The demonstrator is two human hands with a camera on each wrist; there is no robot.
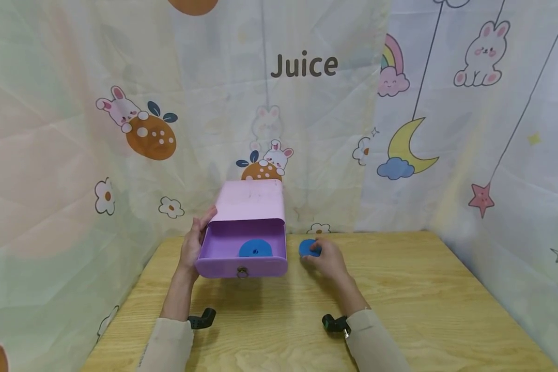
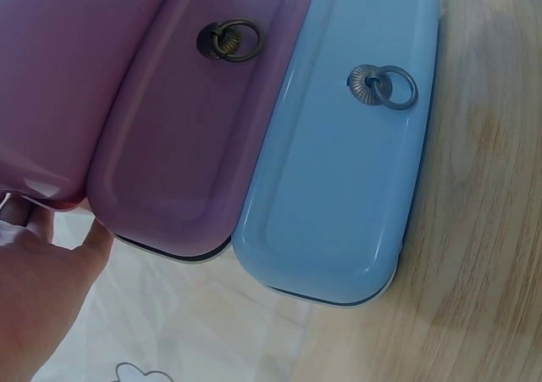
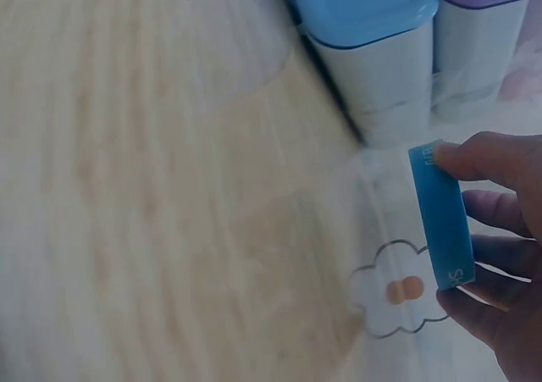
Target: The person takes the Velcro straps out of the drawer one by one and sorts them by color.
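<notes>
A pale pink cabinet [image 1: 250,200] has a lilac drawer [image 1: 260,268] standing pulled out. Inside the drawer lies a flat blue disc [image 1: 256,247] with a small mark at its centre. My left hand [image 1: 192,247] rests against the cabinet's left side, its fingers extended along the wall. To the right, my right hand [image 1: 329,258] pinches a second blue disc [image 1: 307,248] by its edge. The right wrist view shows this held disc [image 3: 442,217] edge-on, with white lettering on its rim, between thumb and fingers.
Below the top section, the left wrist view shows a purple drawer front [image 2: 182,128] and a light blue drawer front [image 2: 334,153], each with a ring pull. A wooden table [image 1: 400,289] carries the cabinet. Behind hangs a printed curtain [image 1: 316,129], close to the table's back edge.
</notes>
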